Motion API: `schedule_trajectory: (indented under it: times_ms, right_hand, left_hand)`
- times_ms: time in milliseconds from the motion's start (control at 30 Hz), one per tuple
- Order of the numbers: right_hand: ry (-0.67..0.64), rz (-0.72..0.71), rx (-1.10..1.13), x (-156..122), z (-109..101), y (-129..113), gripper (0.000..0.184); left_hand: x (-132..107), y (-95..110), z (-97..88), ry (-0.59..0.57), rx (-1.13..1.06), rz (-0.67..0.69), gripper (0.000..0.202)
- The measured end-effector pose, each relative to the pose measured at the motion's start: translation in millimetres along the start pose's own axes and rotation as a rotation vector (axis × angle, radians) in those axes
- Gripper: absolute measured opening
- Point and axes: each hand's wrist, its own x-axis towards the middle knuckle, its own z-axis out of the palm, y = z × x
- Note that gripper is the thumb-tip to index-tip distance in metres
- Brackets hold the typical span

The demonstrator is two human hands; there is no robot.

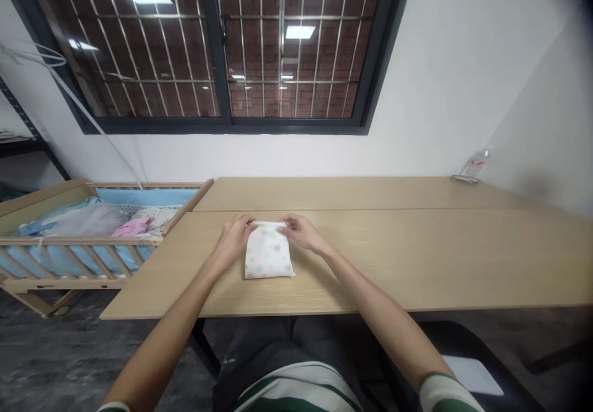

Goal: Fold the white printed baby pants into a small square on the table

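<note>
The white cloth point(267, 252) is dotted with faint greenish prints; the table point(417, 251) is tan.

Single head-worn view, wide-angle, from above the near edge of the table point(417, 245), facing forward and down across it. Table close, hands point(235, 239) point(301, 231) over it at arm's length. Takes in window point(219, 47) beyond table, crib point(92, 241) left of it.

Striped green-white shirt point(296, 388); dark trousers point(259, 341), small pale lettering point(230, 361).
</note>
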Motion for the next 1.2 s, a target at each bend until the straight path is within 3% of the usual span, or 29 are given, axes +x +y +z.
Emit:
schedule_trajectory:
  times_ms: [167,333,433,533,667,767,833,933,1200]
  right_hand:
    - [0.154,0.147,-0.111,50.5,16.3,49.5,0.019]
    - [0.162,0.256,-0.204,63.1,28.2,72.3,0.025]
    - [0.171,0.254,-0.247,60.4,26.3,71.1,0.033]
    - [0.12,0.076,-0.353,48.6,24.5,54.3,0.045]
    - [-0.231,-0.286,-0.46,19.3,38.5,15.1,0.056]
    - [-0.537,-0.418,-0.428,-2.6,59.7,-6.8,0.056]
    - [-0.68,-0.437,-0.401,-11.3,72.1,-9.7,0.055]
    - [-0.758,-0.361,-0.409,-10.3,81.6,3.3,0.055]
    - [-0.606,-0.191,-0.633,51.2,64.6,60.6,0.064]
  left_hand:
    - [51.5,-20.7,43.2,-0.094,0.097,-0.124,0.027]
    - [61.4,-24.1,63.4,-0.15,0.212,-0.2,0.023]
    - [41.7,-11.1,62.2,-0.12,0.276,-0.212,0.03]
    - [-4.3,13.9,64.0,-0.102,0.311,-0.174,0.043]
    - [-77.0,47.5,81.6,-0.049,0.372,-0.067,0.063]
    - [-108.4,57.6,98.8,0.016,0.419,-0.042,0.061]
    - [-116.1,57.0,106.4,0.042,0.417,-0.029,0.057]
    - [-118.7,53.1,110.1,0.07,0.423,-0.022,0.057]
    - [-119.1,55.1,104.5,0.044,0.446,-0.082,0.056]
